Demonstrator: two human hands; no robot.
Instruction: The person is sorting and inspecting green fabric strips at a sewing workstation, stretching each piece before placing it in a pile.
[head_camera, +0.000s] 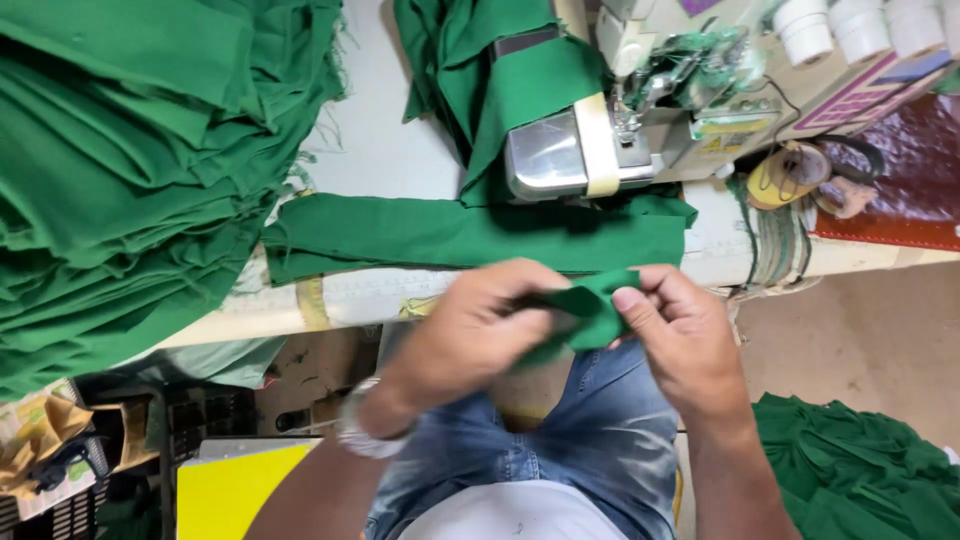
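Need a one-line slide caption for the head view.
Both hands, left hand and right hand, hold a green cloth piece before a sewing machine.

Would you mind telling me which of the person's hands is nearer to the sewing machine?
Right. The right hand pinches the small green fabric piece almost directly below the sewing machine; the left hand holds the same piece farther to the left.

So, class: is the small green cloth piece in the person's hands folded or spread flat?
Folded. The small green cloth piece is doubled over and bunched, pinched between the left hand and right hand, not lying flat.
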